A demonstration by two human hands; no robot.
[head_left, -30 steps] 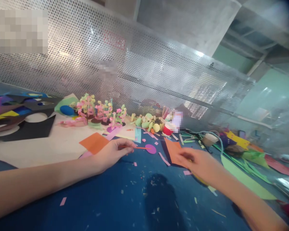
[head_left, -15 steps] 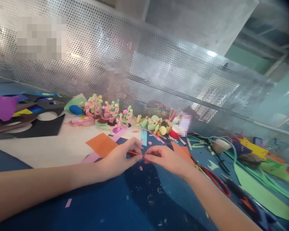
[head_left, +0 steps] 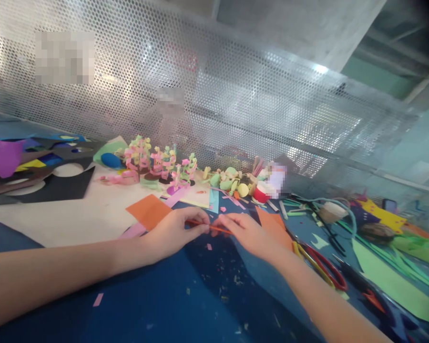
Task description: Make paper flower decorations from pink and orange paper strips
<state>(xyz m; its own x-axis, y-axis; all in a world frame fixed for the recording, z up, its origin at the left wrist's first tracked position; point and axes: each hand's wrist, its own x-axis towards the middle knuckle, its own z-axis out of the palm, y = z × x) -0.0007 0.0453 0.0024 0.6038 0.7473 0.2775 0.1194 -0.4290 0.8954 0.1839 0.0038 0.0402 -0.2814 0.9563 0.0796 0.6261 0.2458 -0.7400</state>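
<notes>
My left hand [head_left: 175, 231] and my right hand [head_left: 248, 233] meet over the blue table top [head_left: 164, 305]. Both pinch a thin orange paper stick [head_left: 209, 226] that runs between their fingertips. An orange paper sheet [head_left: 148, 211] lies just left of my left hand. Another orange sheet [head_left: 271, 223] lies behind my right hand, partly hidden by it.
Red-handled scissors [head_left: 323, 269] lie right of my right wrist. Pink and green paper trees [head_left: 157, 162] and small paper fruits [head_left: 225, 181] stand near the perforated metal screen [head_left: 200, 95]. Black and coloured sheets [head_left: 39, 176] are piled far left, green strips [head_left: 389, 276] at right.
My right hand came left from the orange sheet and joined my left hand on the orange stick. The pink disc seen at the stick's tip a second ago no longer shows.
</notes>
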